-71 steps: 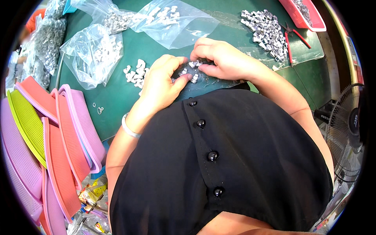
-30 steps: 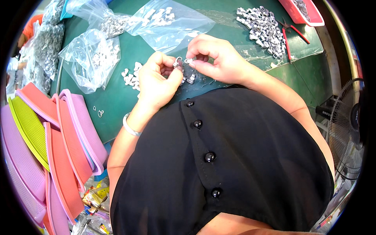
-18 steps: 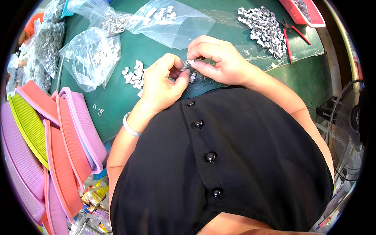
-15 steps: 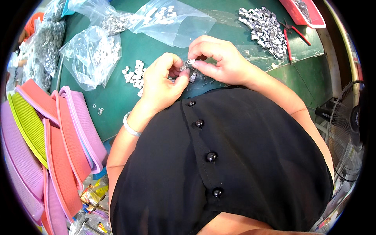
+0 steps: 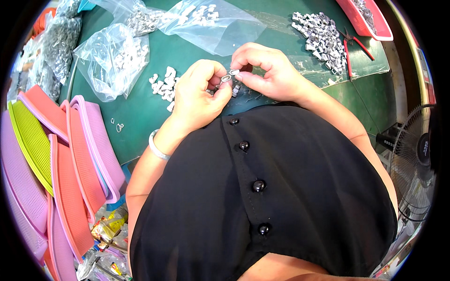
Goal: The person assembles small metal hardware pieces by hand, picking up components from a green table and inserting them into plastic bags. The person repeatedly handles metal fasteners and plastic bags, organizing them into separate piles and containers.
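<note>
Both my hands meet over the near part of the green table. My left hand (image 5: 200,89) is closed, its thumb and forefinger pinching a small silver ring-shaped metal piece (image 5: 226,78). Beside it, my right hand (image 5: 269,70) pinches a second small oval piece, pale and shiny (image 5: 234,72), between thumb and fingertips. The two pieces almost touch; whether they are joined I cannot tell. Under the hands lie a few more grey pieces (image 5: 236,90), partly hidden. A loose pile of small white pieces (image 5: 165,86) lies just left of my left hand.
Clear plastic bags (image 5: 112,61) with small parts lie at the far left and middle. At the far right are a heap of silver pieces (image 5: 321,41), red-handled pliers (image 5: 348,51) and a pink bin (image 5: 375,21). Stacked coloured baskets (image 5: 70,187) stand left, a black fan (image 5: 417,154) right.
The two small pieces show more plainly at my fingertips, their openings turned more into view. The whole view has shifted slightly; both hands keep their pinches.
</note>
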Demonstrator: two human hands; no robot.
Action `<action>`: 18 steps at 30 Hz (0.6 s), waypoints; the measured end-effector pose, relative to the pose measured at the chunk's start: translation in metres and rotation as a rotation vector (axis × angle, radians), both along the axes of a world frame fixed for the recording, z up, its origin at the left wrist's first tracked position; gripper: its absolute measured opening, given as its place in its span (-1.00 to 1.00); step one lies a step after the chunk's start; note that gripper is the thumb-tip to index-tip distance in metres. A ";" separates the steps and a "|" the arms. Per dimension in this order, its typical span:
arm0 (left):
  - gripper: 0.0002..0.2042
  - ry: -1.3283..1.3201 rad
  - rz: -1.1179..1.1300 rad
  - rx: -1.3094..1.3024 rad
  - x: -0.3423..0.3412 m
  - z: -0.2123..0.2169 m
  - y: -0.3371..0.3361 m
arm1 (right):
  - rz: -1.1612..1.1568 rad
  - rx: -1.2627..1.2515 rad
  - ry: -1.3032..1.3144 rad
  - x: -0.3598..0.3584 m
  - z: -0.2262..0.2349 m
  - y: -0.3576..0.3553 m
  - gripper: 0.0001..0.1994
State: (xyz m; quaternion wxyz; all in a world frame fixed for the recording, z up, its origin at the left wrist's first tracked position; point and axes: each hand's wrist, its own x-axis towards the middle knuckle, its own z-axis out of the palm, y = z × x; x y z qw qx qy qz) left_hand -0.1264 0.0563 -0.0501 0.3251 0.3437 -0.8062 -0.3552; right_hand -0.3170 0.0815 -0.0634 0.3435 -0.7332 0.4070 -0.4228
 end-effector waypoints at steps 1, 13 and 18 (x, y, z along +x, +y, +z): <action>-0.87 -0.016 -0.012 -0.054 0.001 0.000 -0.001 | -0.001 0.003 0.004 0.000 0.000 0.000 -0.87; -0.87 0.179 0.051 0.268 0.010 -0.015 -0.005 | 0.077 0.294 -0.207 0.008 0.000 -0.008 -0.85; -0.90 -0.005 0.189 0.037 0.036 -0.007 -0.017 | 0.023 0.158 -0.049 0.013 -0.006 -0.008 -0.83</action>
